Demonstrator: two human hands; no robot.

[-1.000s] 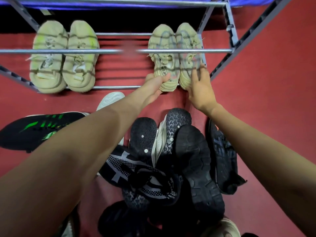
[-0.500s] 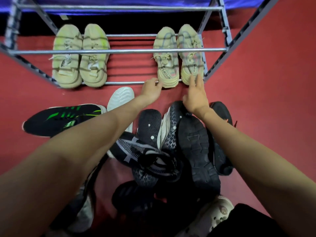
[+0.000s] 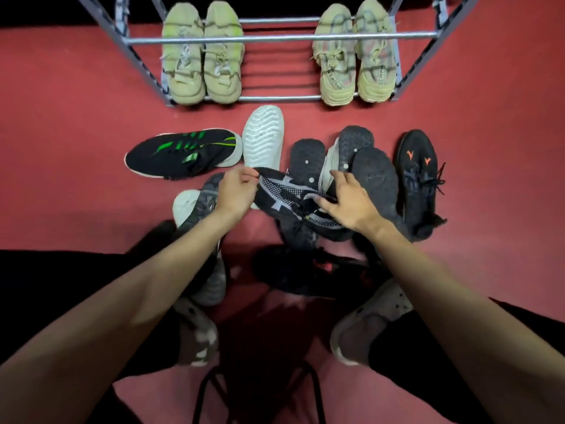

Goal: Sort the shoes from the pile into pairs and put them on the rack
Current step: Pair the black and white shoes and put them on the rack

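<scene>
Head view: you have both hands on the black-grey knit shoe (image 3: 284,194) at the top of the pile (image 3: 351,185), well short of the rack (image 3: 275,38). Your left hand (image 3: 237,191) pinches its toe end, fingers curled on the fabric; your right hand (image 3: 351,203) lies over the collar end, fingers spread. I can't tell if the right hand actually grips or just presses. Two-ended hold makes sense: the knit upper is floppy, and the shoe lies across other soles, so lifting one end alone would likely drag neighbours. Rack's bottom tier already carries two pale pairs, left pair (image 3: 201,53) and right pair (image 3: 356,53), each side by side, toes toward you, with a gap between them, probably the slot for the next pair. Rest is unsorted on the red floor (image 3: 61,148): green-striped shoe (image 3: 183,154) on its side at left, white sole (image 3: 263,137) facing up beside it, orange-marked shoe (image 3: 419,175) upright at right, several dark soles up in the middle. My read: you're at pick-one, find-its-mate. Mate isn't obvious from here; the soles-up ones hide their uppers.
</scene>
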